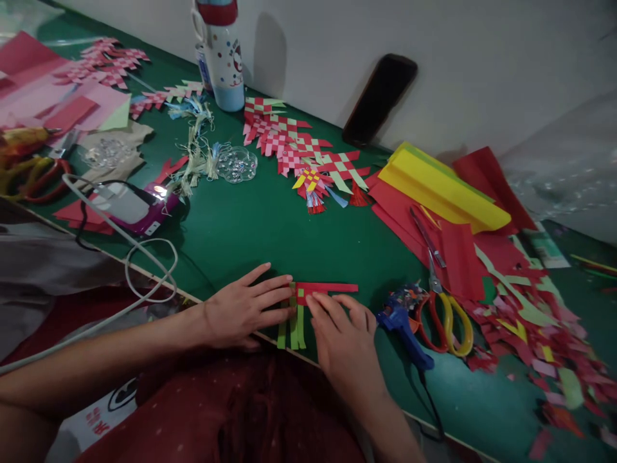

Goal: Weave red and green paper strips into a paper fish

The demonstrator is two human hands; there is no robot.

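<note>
The green, flat-topped surface (231,225) carries all items. Toward its far edge runs a row of red, pink and pale-green woven paper ornaments (274,138), presumably set there to leave the near part free. Folded bright-yellow paper (443,186) lies on red sheets farther right. At the near edge, the left hand (243,305) lies flat, grip released; the right hand (344,331) has its grip pinched. Red-and-yellow-handled metal scissors (435,284) and a blue plastic glue gun (403,329) lie beside it, probably for easy reach. Smallest, interlaced red and lime-green paper strips (300,312) lie between the hands: left fingertips steady one side, apparently against shifting, while the right grip grasps the other.
</note>
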